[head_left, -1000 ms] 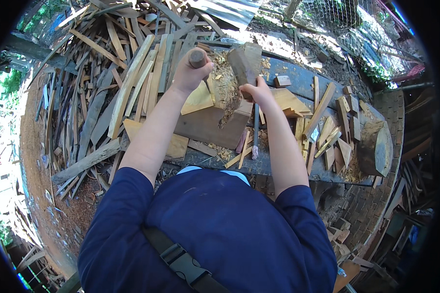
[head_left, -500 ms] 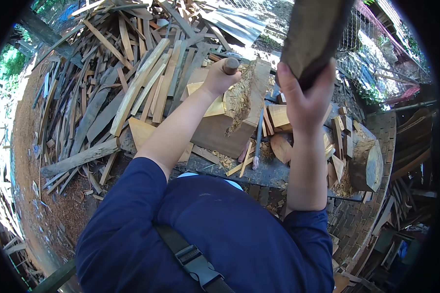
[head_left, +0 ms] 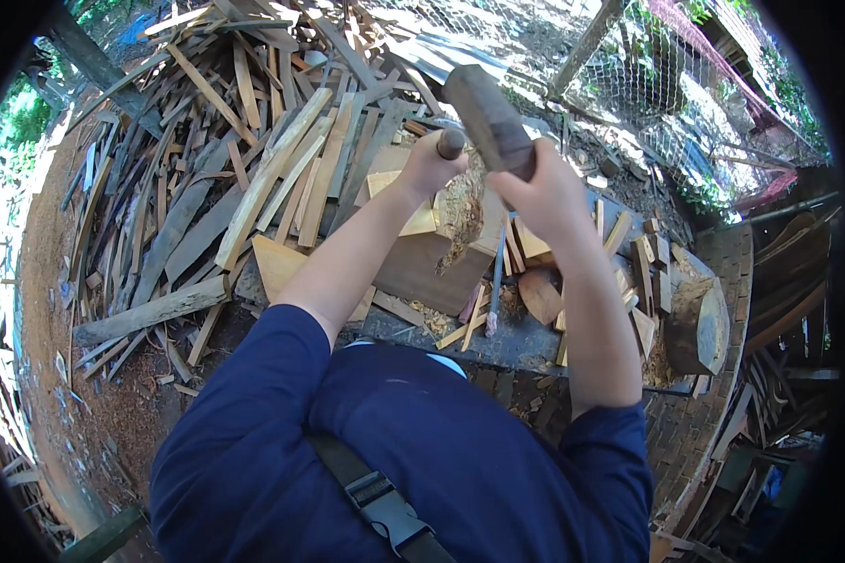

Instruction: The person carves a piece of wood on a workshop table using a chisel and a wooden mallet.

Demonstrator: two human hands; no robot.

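Note:
My left hand (head_left: pixel 424 171) is closed around an upright chisel (head_left: pixel 451 144). Only the round butt of its wooden handle shows; the blade is hidden below my fist. A thick, dark wooden mallet (head_left: pixel 486 111) is gripped in my right hand (head_left: pixel 543 192), its far part just beside and beyond the chisel's butt. Under both hands lies a big squared wood block (head_left: pixel 427 261). A rough gouged hollow (head_left: pixel 460 220) full of pale chips runs along its top. A yellowish offcut (head_left: pixel 421 221) rests on the block's left side, near my left wrist.
The block lies on a dark, chip-strewn bench (head_left: pixel 512 349). Small wood pieces (head_left: pixel 540 296) and a cut log (head_left: pixel 699 324) stand to the right. A large heap of planks and sticks (head_left: pixel 188 202) fills the left. Wire netting (head_left: pixel 676 84) hangs at the far right.
The mallet has come down and left from high above my right side to beside the chisel's butt. My right hand moved with it; my left hand has barely shifted.

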